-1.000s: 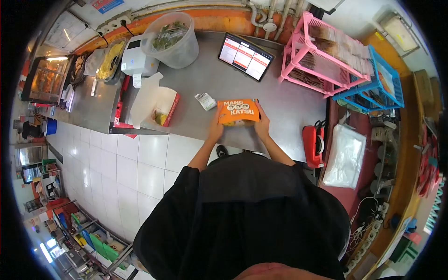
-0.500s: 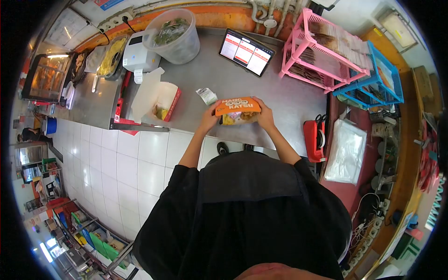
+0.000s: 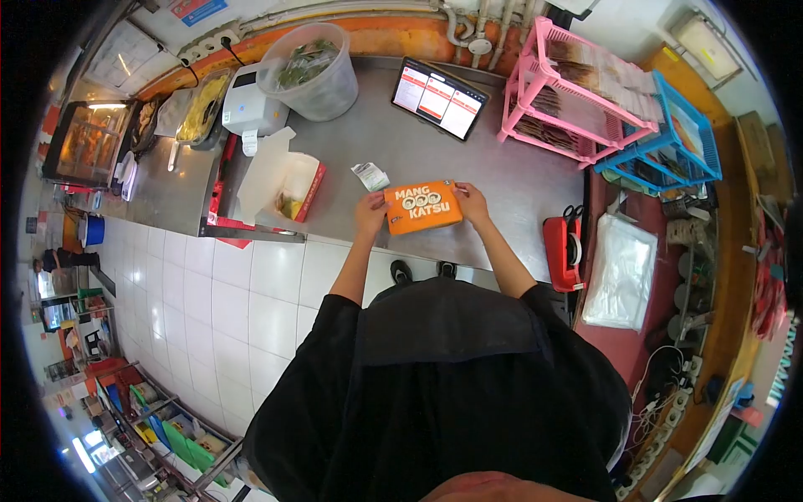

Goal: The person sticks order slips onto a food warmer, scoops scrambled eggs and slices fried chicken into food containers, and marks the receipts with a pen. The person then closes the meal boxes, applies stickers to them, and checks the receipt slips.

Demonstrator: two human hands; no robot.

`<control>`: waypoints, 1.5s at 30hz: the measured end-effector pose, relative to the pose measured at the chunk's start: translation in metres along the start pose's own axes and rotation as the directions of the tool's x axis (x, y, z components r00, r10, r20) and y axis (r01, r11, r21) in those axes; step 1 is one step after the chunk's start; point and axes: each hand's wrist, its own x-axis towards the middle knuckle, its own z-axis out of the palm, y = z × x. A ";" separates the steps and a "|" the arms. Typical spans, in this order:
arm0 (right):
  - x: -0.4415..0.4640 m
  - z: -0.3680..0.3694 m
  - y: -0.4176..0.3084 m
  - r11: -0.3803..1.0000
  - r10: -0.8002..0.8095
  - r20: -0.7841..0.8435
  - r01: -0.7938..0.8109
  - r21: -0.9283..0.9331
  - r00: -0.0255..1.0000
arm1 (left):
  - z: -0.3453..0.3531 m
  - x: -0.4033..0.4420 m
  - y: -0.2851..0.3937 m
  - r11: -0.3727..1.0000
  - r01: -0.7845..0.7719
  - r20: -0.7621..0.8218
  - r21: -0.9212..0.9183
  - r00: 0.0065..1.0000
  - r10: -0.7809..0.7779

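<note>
Left hand (image 3: pixel 370 215): fingers bent in and closed on the far left corner of the carton; the thumb's exact place could not be told.
Right hand (image 3: pixel 473 205): fingertips drawn together, holding the far right corner.
Orange "MANG KATSU" carton (image 3: pixel 424 209): sat between the hands, lid down, printed face up and slightly askew, at the near edge of the steel counter (image 3: pixel 498 171); whether its whole base rested there could not be told.
Handling: even, light pressure at both corners seemed best, with the base level and backed by the counter, since a hard squeeze could have bowed the lid or crushed the sides.
Small white packet (image 3: pixel 370 176): lay just beyond the carton's far left corner, close enough that a leftward slide might have nudged it.
Tablet (image 3: pixel 439 99): lay farther back, screen lit.
</note>
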 end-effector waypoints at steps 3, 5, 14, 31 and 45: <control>-0.009 0.016 0.016 0.968 -0.161 -0.068 0.171 0.183 0.985 | 0.002 -0.005 0.005 0.990 0.091 -0.024 -0.108 0.995 -0.094; -0.014 0.015 0.002 0.963 -0.026 -0.116 0.056 0.262 0.993 | 0.002 -0.003 0.004 0.981 0.128 -0.006 -0.147 0.991 -0.130; -0.005 -0.028 -0.040 0.629 -0.471 0.247 0.518 -0.579 0.847 | -0.013 0.016 0.017 0.758 -0.328 0.238 0.564 0.943 0.230; 0.000 -0.045 -0.054 0.146 -0.460 0.768 0.891 -0.430 0.446 | 0.002 0.025 0.065 0.279 -0.739 0.775 0.613 0.631 -0.031; -0.038 0.041 -0.054 0.130 -0.587 0.641 0.839 -0.528 0.495 | -0.021 0.020 0.026 0.287 -0.811 0.763 0.510 0.580 0.285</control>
